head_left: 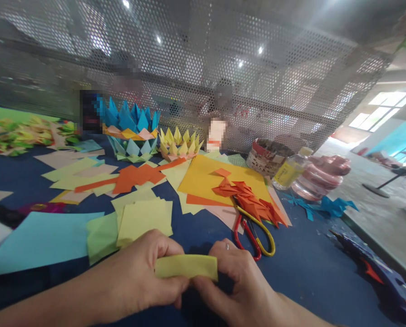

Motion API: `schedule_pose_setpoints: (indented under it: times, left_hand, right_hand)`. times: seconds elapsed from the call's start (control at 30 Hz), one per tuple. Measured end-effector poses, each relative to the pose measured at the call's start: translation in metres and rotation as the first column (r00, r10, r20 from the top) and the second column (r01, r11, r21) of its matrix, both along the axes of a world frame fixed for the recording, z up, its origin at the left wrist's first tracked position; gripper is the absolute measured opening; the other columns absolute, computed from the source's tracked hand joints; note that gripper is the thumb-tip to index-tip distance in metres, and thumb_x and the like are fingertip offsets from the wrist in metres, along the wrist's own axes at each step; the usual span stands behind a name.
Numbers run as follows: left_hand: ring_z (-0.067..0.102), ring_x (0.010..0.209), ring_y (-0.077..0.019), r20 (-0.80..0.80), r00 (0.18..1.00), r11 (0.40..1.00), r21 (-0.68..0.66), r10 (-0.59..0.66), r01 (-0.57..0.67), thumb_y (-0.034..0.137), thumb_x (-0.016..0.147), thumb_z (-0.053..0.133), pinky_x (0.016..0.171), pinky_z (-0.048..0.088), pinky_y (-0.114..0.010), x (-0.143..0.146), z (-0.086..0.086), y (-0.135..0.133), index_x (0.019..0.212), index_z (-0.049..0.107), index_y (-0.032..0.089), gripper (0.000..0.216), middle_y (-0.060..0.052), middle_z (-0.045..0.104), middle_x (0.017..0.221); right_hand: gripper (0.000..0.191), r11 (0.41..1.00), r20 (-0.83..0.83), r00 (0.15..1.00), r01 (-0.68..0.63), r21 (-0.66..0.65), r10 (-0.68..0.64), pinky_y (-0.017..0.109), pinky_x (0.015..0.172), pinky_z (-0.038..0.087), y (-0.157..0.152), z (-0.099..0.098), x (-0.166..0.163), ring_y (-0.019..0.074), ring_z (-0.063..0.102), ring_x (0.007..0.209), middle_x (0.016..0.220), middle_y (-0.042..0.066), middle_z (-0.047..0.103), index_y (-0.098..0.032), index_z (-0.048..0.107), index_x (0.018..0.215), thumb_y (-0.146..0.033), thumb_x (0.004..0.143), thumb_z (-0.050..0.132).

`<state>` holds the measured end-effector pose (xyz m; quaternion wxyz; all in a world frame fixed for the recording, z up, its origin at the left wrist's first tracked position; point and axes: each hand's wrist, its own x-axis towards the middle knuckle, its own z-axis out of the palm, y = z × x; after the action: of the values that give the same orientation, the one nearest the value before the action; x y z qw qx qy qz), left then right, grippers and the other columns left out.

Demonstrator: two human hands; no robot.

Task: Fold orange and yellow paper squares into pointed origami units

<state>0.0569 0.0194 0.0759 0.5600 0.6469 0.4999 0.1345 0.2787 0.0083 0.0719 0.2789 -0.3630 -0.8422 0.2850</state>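
Note:
A narrow strip of folded yellow paper (pixel 189 266) is held level between both hands, low in the middle of the view. My left hand (pixel 148 270) grips its left end, thumb below and fingers above. At the other end my right hand (pixel 237 277), with a ring on one finger, pinches the same strip. Just past the left hand lies a stack of pale yellow paper squares (pixel 146 220), with a green square (pixel 102 236) beside it. Beyond the right hand rest scissors (pixel 255 231) with one red and one yellow handle, their blades partly under folded orange paper pieces (pixel 250 200).
Folded paper crowns, blue (pixel 133 118) and yellow (pixel 179 141), stand at the back before a perforated metal screen (pixel 189 68). A glue bottle (pixel 289 170), a round container (pixel 269 156) and a pink bottle (pixel 320 177) stand right. A glue gun (pixel 376 268) lies at the right edge.

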Motion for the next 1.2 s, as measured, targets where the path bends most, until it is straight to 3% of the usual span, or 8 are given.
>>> schedule_pose_setpoints:
  times: [0.1,0.27,0.37,0.6,0.97,1.2]
  left_hand:
    - [0.053,0.061,-0.0143,-0.006,1.0,1.0,0.012,0.002,-0.002,0.044,0.073,0.066,0.057,0.034,-0.025,-0.004,-0.001,0.002,0.071,0.074,0.019,0.026,-0.002,0.073,0.067]
    - [0.045,0.057,-0.0115,-0.013,1.0,1.0,0.023,0.007,-0.006,0.046,0.074,0.066,0.054,0.027,-0.025,-0.008,0.002,0.007,0.069,0.073,0.019,0.028,0.002,0.062,0.06]
    - [0.044,0.056,-0.011,-0.01,1.0,1.0,0.017,0.005,-0.005,0.047,0.074,0.066,0.054,0.026,-0.025,-0.01,0.002,0.009,0.069,0.073,0.019,0.029,0.002,0.063,0.061]
    - [0.055,0.062,-0.0129,0.018,1.0,1.0,0.024,0.0,-0.001,0.049,0.078,0.066,0.059,0.034,-0.024,-0.018,0.004,0.014,0.076,0.072,0.02,0.029,-0.001,0.076,0.071]
    - [0.057,0.062,-0.0127,0.003,0.999,0.996,0.078,0.041,-0.041,0.044,0.076,0.074,0.059,0.038,-0.022,-0.034,0.015,0.027,0.072,0.07,0.022,0.023,0.0,0.077,0.068]
    - [0.054,0.074,-0.0136,0.096,0.995,0.998,0.069,-0.007,0.001,0.057,0.076,0.077,0.063,0.04,-0.022,-0.021,0.005,0.018,0.102,0.07,0.025,0.042,0.004,0.064,0.083]
  right_hand:
    - [0.028,0.998,-0.009,1.0,0.01,0.055,-0.009,0.026,0.067,0.041,0.002,-0.001,0.002,0.013,0.054,0.066,0.069,0.002,0.062,-0.017,0.067,0.073,-0.024,0.099,0.059]
    - [0.03,0.996,-0.017,0.999,0.047,0.073,-0.045,0.025,0.065,0.04,0.003,0.0,0.005,0.0124,0.053,0.066,0.068,0.0,0.06,-0.018,0.06,0.069,-0.022,0.1,0.059]
    - [0.03,0.996,-0.029,0.999,0.044,0.073,-0.042,0.025,0.065,0.04,0.003,0.002,0.005,0.0123,0.053,0.066,0.068,0.0,0.06,-0.018,0.061,0.07,-0.022,0.1,0.058]
    - [0.03,0.993,-0.027,0.992,0.12,0.022,-0.119,0.024,0.06,0.039,0.011,0.005,0.007,0.0115,0.053,0.061,0.066,0.0,0.061,-0.018,0.062,0.07,-0.025,0.099,0.058]
    - [0.03,0.97,-0.074,0.972,0.212,-0.116,-0.221,0.024,0.052,0.035,0.021,0.013,0.009,0.0107,0.047,0.054,0.06,-0.002,0.057,-0.019,0.06,0.067,-0.03,0.095,0.056]
    - [0.028,0.978,-0.064,0.977,0.202,-0.054,-0.205,0.023,0.055,0.038,0.014,0.009,0.004,0.0107,0.049,0.058,0.064,-0.002,0.058,-0.019,0.06,0.067,-0.028,0.094,0.057]
